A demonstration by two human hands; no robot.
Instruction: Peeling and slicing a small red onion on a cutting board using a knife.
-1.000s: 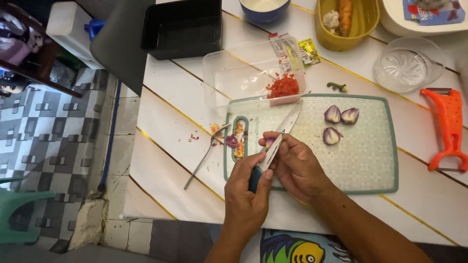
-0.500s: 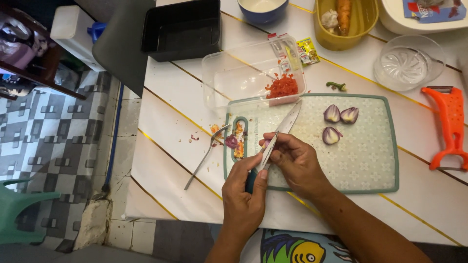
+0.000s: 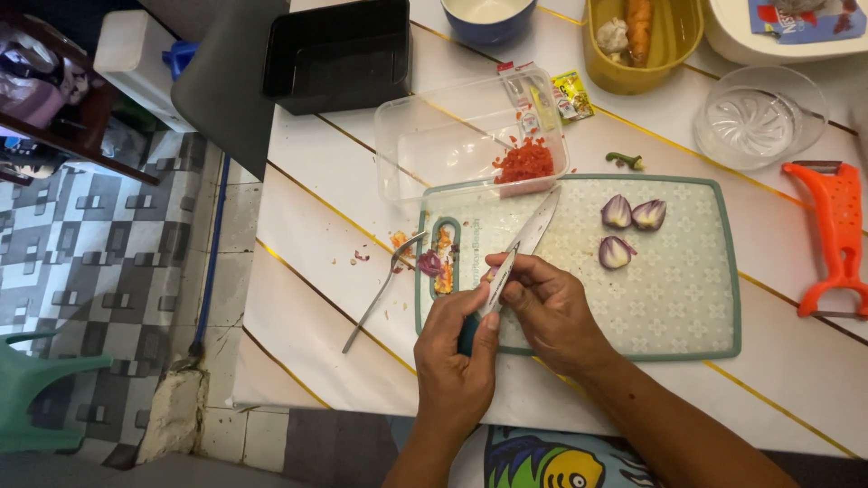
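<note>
My left hand grips the dark handle of a kitchen knife, whose blade points up and to the right over a pale green cutting board. My right hand is curled against the blade near its base, pinching a small purple shallot piece that is mostly hidden by the fingers. Three peeled shallot halves lie cut side up on the board's upper right. Shallot skins and scraps sit by the board's handle slot.
A clear plastic container holding chopped red chilli touches the board's top edge. A metal spoon lies left of the board. An orange peeler, a glass juicer, a yellow bowl and a black tray stand around.
Both hands and the knife have stayed nearly in place at the board's lower left; the fingers have only shifted slightly around the shallot piece.
</note>
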